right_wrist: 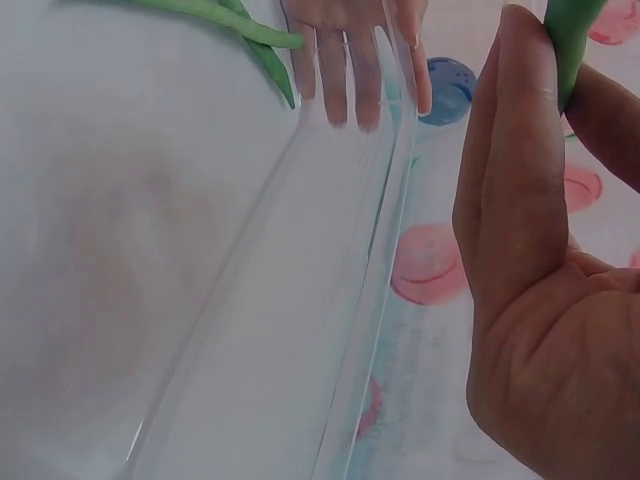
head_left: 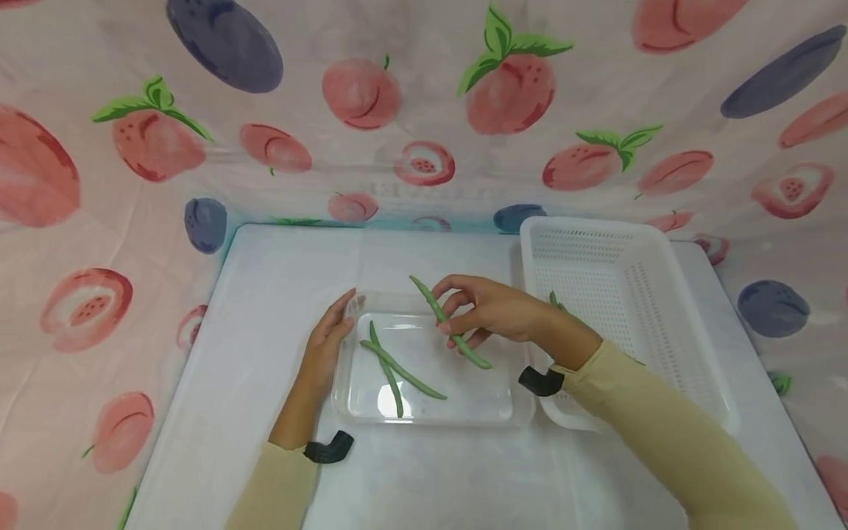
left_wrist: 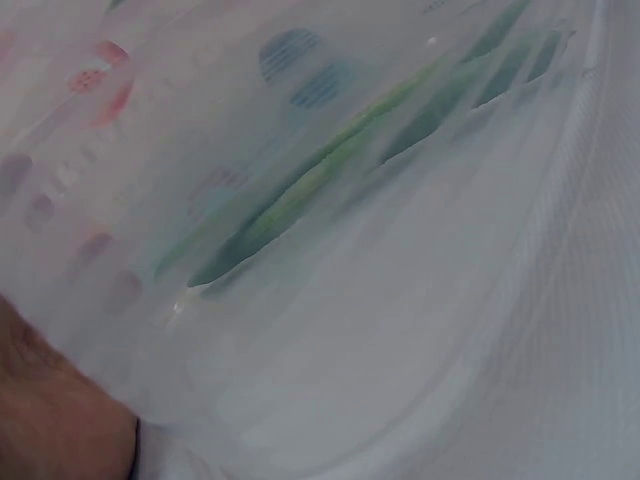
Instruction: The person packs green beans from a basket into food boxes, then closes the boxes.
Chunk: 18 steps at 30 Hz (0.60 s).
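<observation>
A green bean (head_left: 432, 303) is pinched in my right hand (head_left: 486, 309), held over a clear plastic container (head_left: 464, 419). In the right wrist view the bean (right_wrist: 572, 30) shows only partly between the thumb and fingers. Two more green beans (head_left: 417, 381) lie crossed on the container's floor, towards its left side. My left hand (head_left: 323, 342) rests against the container's left wall; in the right wrist view its fingers (right_wrist: 335, 80) look straight through the clear plastic. The left wrist view shows beans (left_wrist: 320, 170) blurred through the container's wall.
A white perforated basket (head_left: 695, 331) stands right of the container, under my right forearm; a green bean tip (head_left: 555, 299) shows in it, the rest hidden by the arm. The white table (head_left: 265, 280) meets a fruit-print cloth (head_left: 278, 199) behind.
</observation>
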Tool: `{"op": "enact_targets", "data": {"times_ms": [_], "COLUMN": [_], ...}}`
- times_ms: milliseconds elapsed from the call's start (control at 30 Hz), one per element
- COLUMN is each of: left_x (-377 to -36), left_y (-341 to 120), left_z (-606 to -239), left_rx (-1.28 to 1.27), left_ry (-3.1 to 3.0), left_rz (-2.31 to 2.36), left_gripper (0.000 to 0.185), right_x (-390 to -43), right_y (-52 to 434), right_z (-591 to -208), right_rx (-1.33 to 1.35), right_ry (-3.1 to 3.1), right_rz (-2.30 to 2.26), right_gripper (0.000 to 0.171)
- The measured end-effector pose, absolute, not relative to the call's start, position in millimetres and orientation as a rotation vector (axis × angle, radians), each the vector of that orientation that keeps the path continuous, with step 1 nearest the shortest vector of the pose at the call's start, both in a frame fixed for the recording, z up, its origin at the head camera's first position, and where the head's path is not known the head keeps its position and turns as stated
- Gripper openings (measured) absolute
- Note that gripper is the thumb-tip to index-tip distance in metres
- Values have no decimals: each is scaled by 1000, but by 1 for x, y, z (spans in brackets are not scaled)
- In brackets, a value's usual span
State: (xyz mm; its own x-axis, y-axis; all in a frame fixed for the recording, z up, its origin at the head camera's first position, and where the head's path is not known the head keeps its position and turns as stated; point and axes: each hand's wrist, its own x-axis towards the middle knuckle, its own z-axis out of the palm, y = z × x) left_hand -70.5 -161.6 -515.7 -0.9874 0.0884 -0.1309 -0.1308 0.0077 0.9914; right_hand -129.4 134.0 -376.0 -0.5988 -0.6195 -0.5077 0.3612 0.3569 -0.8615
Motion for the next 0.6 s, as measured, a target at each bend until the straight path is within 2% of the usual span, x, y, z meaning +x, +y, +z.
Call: {"op": "enact_targets", "data": {"times_ms": [600], "left_x": [-70], "left_y": [-163], "left_z": [-516], "left_rx": [-34], "left_ry": [2133], "left_rz": [2091], "left_gripper": [49], "right_x": [-130], "right_y": [110], "right_z": [-386], "right_rx": [-267], "right_ry": [1752], "right_rz": [-1317], "right_gripper": [50]}}
